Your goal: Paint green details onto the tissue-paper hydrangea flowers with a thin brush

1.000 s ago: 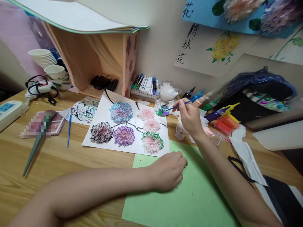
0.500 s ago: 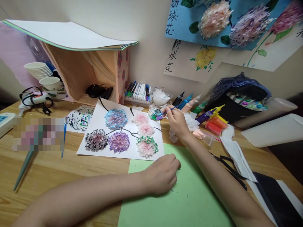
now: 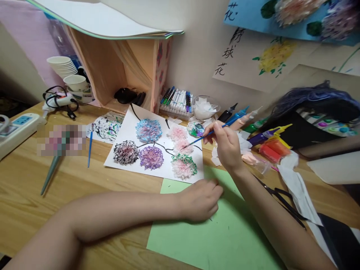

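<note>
So, head view: right hand (image 3: 226,147) has its grip pinched on a thin blue paintbrush (image 3: 207,135), tip over the pink tissue flower (image 3: 183,146) on the white sheet (image 3: 157,170). Left hand (image 3: 201,199) is loosely curled, holding nothing, resting on the green paper (image 3: 225,236) on the counter (image 3: 25,191).

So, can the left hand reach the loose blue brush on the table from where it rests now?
Probably yes. The left hand rests on the green paper, and the loose blue brush lies to its left on bare wood, with only the flat flower sheet between them.
</note>
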